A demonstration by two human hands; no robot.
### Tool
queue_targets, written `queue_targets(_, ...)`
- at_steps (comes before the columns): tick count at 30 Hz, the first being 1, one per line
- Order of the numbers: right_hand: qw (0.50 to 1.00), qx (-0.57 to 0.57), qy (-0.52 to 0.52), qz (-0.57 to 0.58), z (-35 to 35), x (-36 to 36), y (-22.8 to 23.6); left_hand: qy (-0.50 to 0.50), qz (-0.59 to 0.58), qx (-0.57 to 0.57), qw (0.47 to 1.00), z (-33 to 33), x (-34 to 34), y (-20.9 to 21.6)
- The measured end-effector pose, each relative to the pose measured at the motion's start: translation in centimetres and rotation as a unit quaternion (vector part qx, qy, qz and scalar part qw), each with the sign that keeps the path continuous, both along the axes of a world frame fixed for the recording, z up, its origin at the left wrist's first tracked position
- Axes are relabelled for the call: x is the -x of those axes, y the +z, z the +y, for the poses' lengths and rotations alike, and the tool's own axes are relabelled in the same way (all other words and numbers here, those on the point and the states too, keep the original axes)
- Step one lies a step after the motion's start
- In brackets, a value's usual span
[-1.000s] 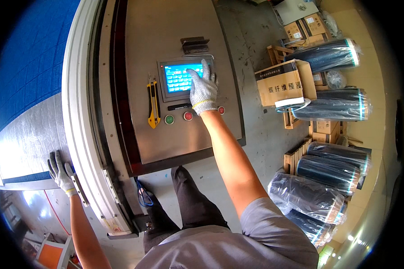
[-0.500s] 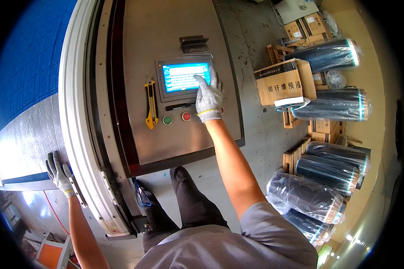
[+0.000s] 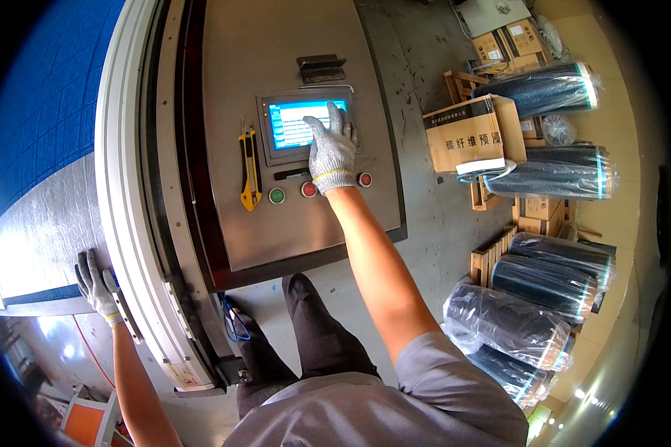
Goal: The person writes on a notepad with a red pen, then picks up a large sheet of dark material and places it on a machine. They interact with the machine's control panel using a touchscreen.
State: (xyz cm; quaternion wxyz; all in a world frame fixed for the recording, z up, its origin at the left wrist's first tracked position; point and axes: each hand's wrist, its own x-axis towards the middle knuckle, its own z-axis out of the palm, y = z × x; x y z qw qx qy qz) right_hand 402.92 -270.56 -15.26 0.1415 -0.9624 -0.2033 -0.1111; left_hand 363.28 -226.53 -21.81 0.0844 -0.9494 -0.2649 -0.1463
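Note:
My right hand (image 3: 331, 153), in a grey knit glove with a yellow cuff band, is over the lit touchscreen (image 3: 289, 125) on a metal control panel (image 3: 298, 231). Its fingers are apart and hold nothing; they cover the screen's right side, and contact with the glass is hard to tell. A yellow utility knife (image 3: 250, 171) lies left of the screen. Below the screen sit a green button (image 3: 276, 196) and red buttons, beside a partly covered black marker (image 3: 291, 174). My left hand (image 3: 97, 285), gloved too, rests spread on the dark shiny sheet (image 3: 52, 223) at the left.
A white machine rail (image 3: 119, 149) runs between the sheet and the panel. A black metal bracket (image 3: 322, 68) sits above the screen. On the right, several plastic-wrapped black rolls (image 3: 544, 276) and an open cardboard box (image 3: 466, 134) stand on pallets. A blue cable (image 3: 235, 324) hangs below the panel.
My right hand has shifted left over the touchscreen, uncovering the red button to its right and covering part of the marker. My left hand stays in place.

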Motion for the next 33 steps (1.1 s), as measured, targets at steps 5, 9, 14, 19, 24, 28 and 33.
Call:
queue_targets(5,0.997,-0.032,0.043,-0.05,-0.1,0.3,-0.2,0.01,0.015,-0.005,1.0,0.4,0.3,-0.3)
queue_targets(9,0.998,-0.013,0.056,-0.034,-0.1,1.4,-0.6,0.016,0.022,0.005,1.0,0.3,0.2,-0.2)
queue_targets(14,0.997,-0.037,-0.03,-0.061,-2.0,0.6,-0.1,0.026,0.034,0.012,0.999,0.3,0.5,-0.2)
queue_targets(19,0.997,-0.001,-0.031,-0.071,-3.1,0.1,-0.2,0.022,0.029,0.002,0.999,-0.1,0.0,0.1)
queue_targets(24,0.979,-0.163,-0.053,-0.114,-2.5,3.9,0.7,0.025,0.024,0.009,0.999,-0.9,-0.3,0.9)
queue_targets(28,0.942,-0.33,0.056,0.009,-0.8,11.7,0.0,0.013,0.018,0.013,1.0,-0.8,-0.3,0.9)
queue_targets(33,0.988,-0.151,0.027,-0.003,1.7,15.6,-1.1,0.028,0.024,0.029,0.999,-2.3,-1.1,2.6)
